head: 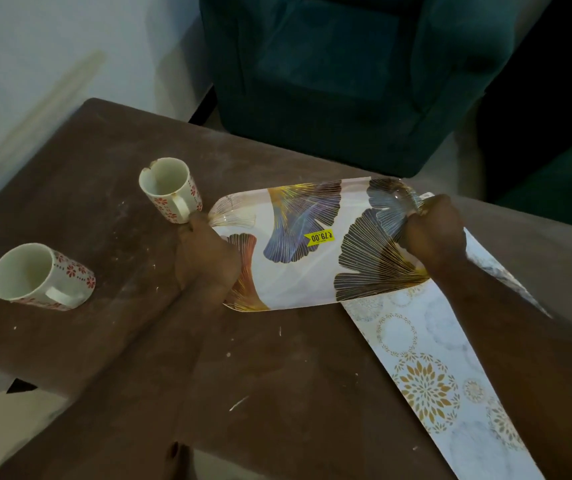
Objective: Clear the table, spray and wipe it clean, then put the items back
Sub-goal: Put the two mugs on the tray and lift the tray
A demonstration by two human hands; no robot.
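A white tray (298, 278) printed with blue, gold and black leaf shapes and a yellow price sticker lies across the brown table (111, 161). My left hand (205, 254) grips its left end and my right hand (433, 233) grips its right end. Under the tray's right part lies a white mat (426, 362) with gold floral circles, running toward the near right corner. Two white mugs with red flowers stand to the left: one mug (170, 192) just beside my left hand, the other mug (38, 275) near the left edge. The tabletop is dusty with white specks.
A dark green armchair (346, 71) stands just behind the table's far edge. A pale wall is at the left. The table's left edge and near left corner drop off to a light floor (7, 424).
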